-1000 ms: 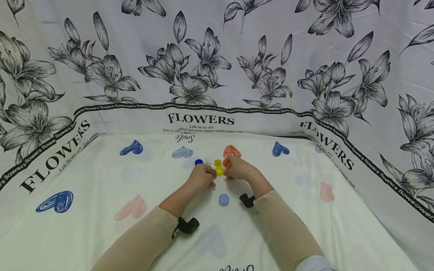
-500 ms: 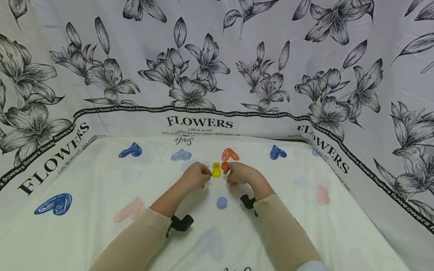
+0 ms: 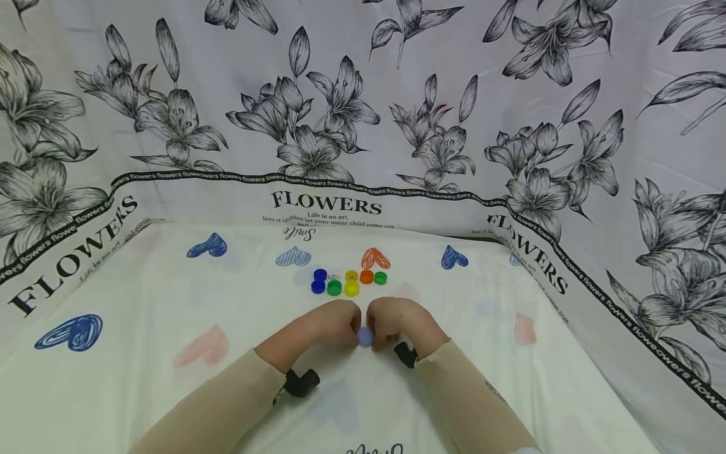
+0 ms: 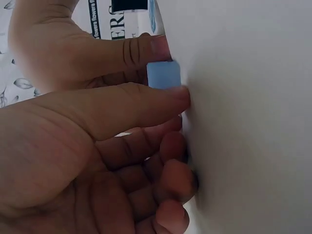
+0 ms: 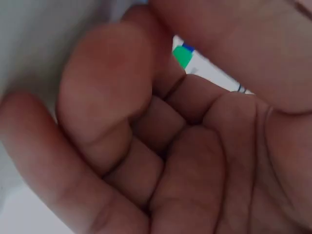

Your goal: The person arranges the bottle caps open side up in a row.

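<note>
A pale blue bottle cap [image 3: 365, 337] sits on the cloth between my two hands. My left hand [image 3: 339, 323] has its fingers curled at the cap's left side. In the left wrist view its thumb [image 4: 146, 105] lies against the near side of the blue cap [image 4: 163, 74]. From the other side my right hand [image 3: 391, 320] meets the cap, its thumb [image 4: 136, 51] close to the cap's far edge. Curled fingers [image 5: 105, 87] fill the right wrist view and hide the cap there.
Beyond the hands stand two rows of caps: dark blue [image 3: 318, 287], green [image 3: 334, 287] and yellow [image 3: 351, 288] in front; dark blue, clear, amber, orange [image 3: 367, 277] and green [image 3: 380, 278] behind. A flower-printed curtain [image 3: 317, 113] hangs past the heart-patterned cloth [image 3: 255, 403].
Both hands have left the rows of caps and come back toward the body, closing in on the pale blue cap from either side. More of the rows now shows.
</note>
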Demonstrator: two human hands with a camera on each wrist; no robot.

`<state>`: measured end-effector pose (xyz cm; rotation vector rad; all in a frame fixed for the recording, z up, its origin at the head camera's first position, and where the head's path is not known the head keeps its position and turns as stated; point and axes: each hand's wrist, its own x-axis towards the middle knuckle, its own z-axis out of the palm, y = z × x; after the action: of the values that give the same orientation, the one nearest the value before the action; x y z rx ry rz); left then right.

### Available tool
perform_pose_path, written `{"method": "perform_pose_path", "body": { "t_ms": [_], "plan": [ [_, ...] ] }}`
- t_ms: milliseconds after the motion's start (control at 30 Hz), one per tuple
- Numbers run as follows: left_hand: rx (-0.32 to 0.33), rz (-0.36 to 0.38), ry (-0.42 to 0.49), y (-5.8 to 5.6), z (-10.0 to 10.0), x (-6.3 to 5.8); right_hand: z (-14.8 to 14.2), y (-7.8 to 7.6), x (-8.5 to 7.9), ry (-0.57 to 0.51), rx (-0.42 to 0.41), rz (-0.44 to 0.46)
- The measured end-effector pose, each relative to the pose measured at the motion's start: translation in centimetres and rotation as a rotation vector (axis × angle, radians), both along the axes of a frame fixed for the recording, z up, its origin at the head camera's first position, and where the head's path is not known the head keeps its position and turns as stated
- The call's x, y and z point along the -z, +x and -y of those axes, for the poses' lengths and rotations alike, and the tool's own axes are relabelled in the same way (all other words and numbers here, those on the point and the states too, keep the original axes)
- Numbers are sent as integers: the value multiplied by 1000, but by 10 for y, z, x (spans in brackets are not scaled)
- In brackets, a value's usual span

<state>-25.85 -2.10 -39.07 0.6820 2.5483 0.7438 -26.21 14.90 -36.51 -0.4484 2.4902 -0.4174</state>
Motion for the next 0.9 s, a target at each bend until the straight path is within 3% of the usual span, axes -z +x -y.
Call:
{"method": "perform_pose_path", "body": {
  "t_ms": [100,200,333,567,900],
  "plan": [
    [6,11,22,-5,4,-1,3,-1,-2,8,4,-24],
    [-29,59,81,-9,7,1,0,-5,-1,-20,5,-31],
    [-143,119,220,-13,10,2,-9,-14,1,-83,4,-35],
    [-315,130,459,-19,5,3,-23,-26,0,-179,9,33],
    [-390,183,478,-18,0,11,-27,-30,7,-197,140,80]
  ]
}}
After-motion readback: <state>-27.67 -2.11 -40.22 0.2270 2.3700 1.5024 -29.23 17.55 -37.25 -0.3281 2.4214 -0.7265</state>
